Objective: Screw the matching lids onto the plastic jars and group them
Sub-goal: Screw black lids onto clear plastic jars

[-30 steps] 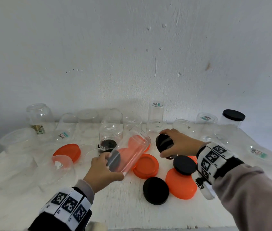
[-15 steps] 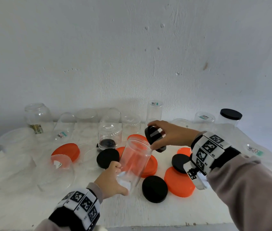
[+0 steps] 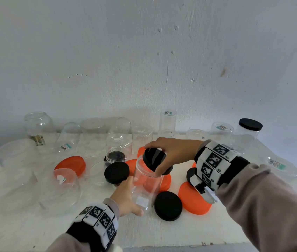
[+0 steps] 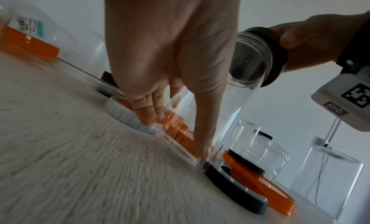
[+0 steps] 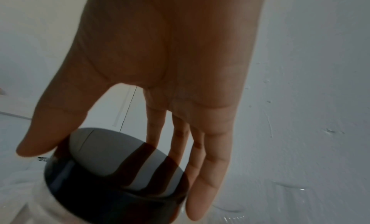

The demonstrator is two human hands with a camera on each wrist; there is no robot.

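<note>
A tall clear plastic jar [image 3: 146, 186] stands near the table's front, slightly tilted. My left hand [image 3: 125, 197] grips it low down, fingers [image 4: 149, 110] and thumb round its base [image 4: 200, 156]. My right hand [image 3: 171, 153] holds a small black lid [image 3: 153, 159] by its rim with thumb and fingers. The lid [image 4: 272, 53] sits tilted on the jar's threaded mouth [image 4: 250, 56]. In the right wrist view the black lid [image 5: 120, 172] fills the lower left under my fingers [image 5: 206, 172].
Loose black lids [image 3: 168, 205] [image 3: 116, 172] and orange lids [image 3: 193, 200] [image 3: 70, 165] lie around the jar. Several empty clear jars [image 3: 40, 127] line the wall; one jar with a black lid [image 3: 250, 127] stands at the back right. The table's front edge [image 3: 162, 247] is close.
My left hand stood the tilted jar up and drew it nearer. My right hand carried the black lid left and down onto the jar's mouth.
</note>
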